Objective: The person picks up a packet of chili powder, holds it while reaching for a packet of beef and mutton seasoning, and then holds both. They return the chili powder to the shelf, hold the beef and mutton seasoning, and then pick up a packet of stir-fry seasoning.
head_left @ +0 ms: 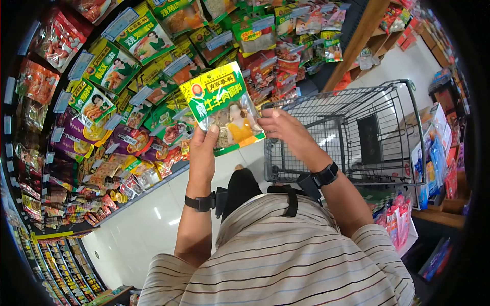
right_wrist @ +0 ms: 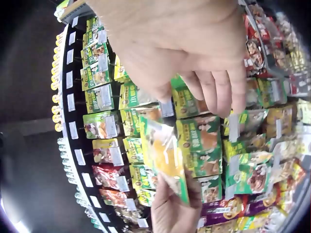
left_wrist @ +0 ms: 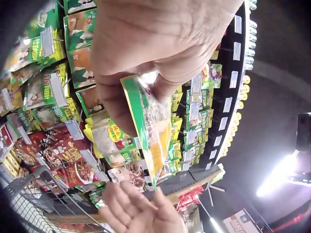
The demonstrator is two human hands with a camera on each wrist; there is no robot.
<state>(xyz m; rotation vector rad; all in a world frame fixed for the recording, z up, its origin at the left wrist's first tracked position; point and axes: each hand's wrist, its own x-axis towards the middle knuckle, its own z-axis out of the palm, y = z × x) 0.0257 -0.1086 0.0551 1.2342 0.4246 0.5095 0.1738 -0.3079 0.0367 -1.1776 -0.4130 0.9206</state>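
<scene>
Shelf (left_wrist: 194, 177): hung with pouches; its front edge is best kept clear of the hands.
Cart (head_left: 369, 136): parked beyond the packet's right edge; its left rim should not be knocked.
Packet (head_left: 224, 109): held in the air, printed front up; a slight tilt would probably lessen the glare.
Right hand (head_left: 296, 135): fingers loose, just beside the packet's right edge; contact cannot be told.
Left hand (head_left: 202, 155): clamped on the packet near its lower left corner; a light pinch should suffice.

A supermarket aisle
Green-and-yellow plastic food packets (head_left: 113, 66) hang among white rectangular price tags (head_left: 121, 23), upper left; a dark wire shopping cart (head_left: 340, 135) stands right.
</scene>
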